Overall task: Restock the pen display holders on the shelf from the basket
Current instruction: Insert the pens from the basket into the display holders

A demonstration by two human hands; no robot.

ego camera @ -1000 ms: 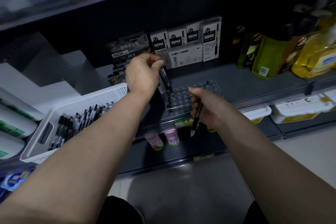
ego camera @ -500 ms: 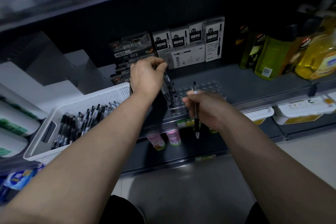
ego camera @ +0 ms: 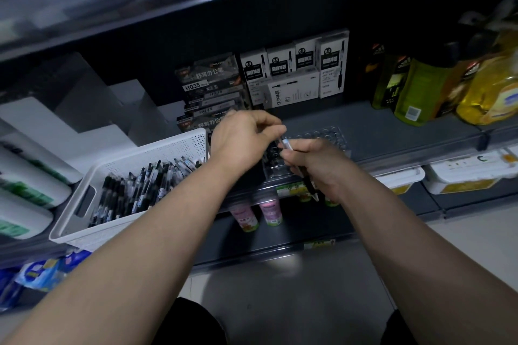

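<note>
A white perforated basket (ego camera: 84, 213) holding several black pens (ego camera: 134, 190) sits on the shelf at the left. A clear pen display holder (ego camera: 322, 137) with rows of round holes stands on the dark shelf at centre, partly hidden by my hands. My right hand (ego camera: 316, 168) grips a black pen (ego camera: 308, 185) that slants down to the right, its tip below the shelf edge. My left hand (ego camera: 244, 140) is curled over the holder's left side, and its fingertips pinch the top end of that same pen.
Boxes of pens (ego camera: 294, 75) and stacked HQ35 packs (ego camera: 210, 87) line the back of the shelf. Green and yellow bottles (ego camera: 420, 92) stand at the right. White tubs (ego camera: 465, 173) and small pink bottles (ego camera: 244, 216) sit on the lower shelf. White rolls (ego camera: 25, 193) lie at far left.
My right hand has lifted the pen and tilted it so its top meets my left hand. My left hand has shifted right, off the pens in the holder, onto the pen's top.
</note>
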